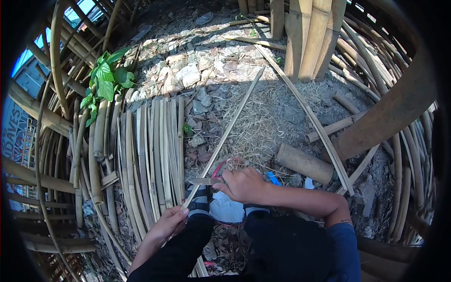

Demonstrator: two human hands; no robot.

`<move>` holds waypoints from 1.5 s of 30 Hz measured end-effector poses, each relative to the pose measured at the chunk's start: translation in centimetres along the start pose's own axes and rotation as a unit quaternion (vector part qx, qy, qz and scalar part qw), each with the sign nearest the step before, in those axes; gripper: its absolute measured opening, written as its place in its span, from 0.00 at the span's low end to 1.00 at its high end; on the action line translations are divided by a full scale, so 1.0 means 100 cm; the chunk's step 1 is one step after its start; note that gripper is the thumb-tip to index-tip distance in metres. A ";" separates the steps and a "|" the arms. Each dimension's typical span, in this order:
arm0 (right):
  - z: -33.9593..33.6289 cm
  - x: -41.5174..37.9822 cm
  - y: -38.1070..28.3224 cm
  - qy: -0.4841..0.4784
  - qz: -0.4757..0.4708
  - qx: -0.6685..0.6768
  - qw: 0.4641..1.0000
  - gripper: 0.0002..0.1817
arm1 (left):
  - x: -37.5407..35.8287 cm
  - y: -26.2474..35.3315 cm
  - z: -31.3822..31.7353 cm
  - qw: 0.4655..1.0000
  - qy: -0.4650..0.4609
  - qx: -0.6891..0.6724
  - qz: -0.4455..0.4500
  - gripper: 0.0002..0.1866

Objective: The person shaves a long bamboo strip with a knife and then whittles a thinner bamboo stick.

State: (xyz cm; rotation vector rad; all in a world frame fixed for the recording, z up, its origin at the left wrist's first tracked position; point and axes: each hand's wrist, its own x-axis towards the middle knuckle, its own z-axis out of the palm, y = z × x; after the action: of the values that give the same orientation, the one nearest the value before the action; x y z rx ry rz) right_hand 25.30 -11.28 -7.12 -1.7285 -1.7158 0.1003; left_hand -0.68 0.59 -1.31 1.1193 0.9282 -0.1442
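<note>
My left hand (pixel 170 222) is closed round the lower end of a long bamboo strip (pixel 230 126), which slants up and away to the right over the ground. In my right hand (pixel 245 184) is a knife (pixel 206 181), its handle wrapped by my fingers. The blade points left and crosses the strip a little above my left hand. Below the knife, between my feet, lies a pale whitish lump (pixel 226 208). A red string (pixel 219 167) shows just behind the blade.
Split bamboo slats (pixel 155 155) lie in a row at left, beside a green plant (pixel 104 77). At right are a cut bamboo piece (pixel 304 163), a long split strip (pixel 310 117) and a thick leaning pole (pixel 390 113). Bamboo posts (pixel 315 37) stand at the back; shavings (pixel 253 124) litter the ground.
</note>
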 end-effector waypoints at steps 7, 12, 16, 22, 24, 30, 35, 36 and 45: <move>0.031 0.001 -0.009 0.026 -0.082 -0.034 0.996 0.23 | 0.004 0.007 0.005 0.999 0.028 0.024 0.009 0.15; 0.025 0.003 0.003 0.057 -0.092 -0.074 0.991 0.23 | 0.004 0.020 0.016 0.998 0.052 0.033 0.024 0.15; 0.021 0.008 0.010 0.109 -0.044 -0.087 0.989 0.23 | 0.006 0.017 0.011 0.997 0.050 0.040 0.034 0.15; -0.004 0.021 0.042 0.097 0.142 -0.152 0.973 0.22 | 0.003 0.013 0.007 0.996 0.064 0.065 0.018 0.15; 0.001 0.017 0.012 0.052 0.067 -0.112 0.990 0.21 | 0.005 0.013 0.010 0.995 0.066 0.074 0.015 0.15; 0.031 0.009 -0.011 0.052 -0.038 -0.016 0.998 0.22 | 0.006 0.015 0.015 0.991 0.091 0.089 0.038 0.18; 0.011 0.024 0.044 0.064 0.131 -0.074 0.987 0.24 | 0.008 0.003 0.005 0.991 0.090 0.096 0.002 0.16; 0.007 0.023 0.040 0.064 0.133 -0.078 0.986 0.24 | 0.009 0.005 0.005 0.992 0.085 0.096 0.003 0.16; 0.011 0.023 0.056 0.089 0.035 -0.083 0.992 0.22 | 0.005 0.006 0.008 0.994 0.086 0.063 0.012 0.16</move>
State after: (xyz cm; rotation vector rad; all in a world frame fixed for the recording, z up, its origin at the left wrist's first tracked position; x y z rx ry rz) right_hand 29.84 -8.12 -9.90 -1.8589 -1.5711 -0.1648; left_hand 0.42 0.37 -1.08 1.2743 1.0697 -0.0890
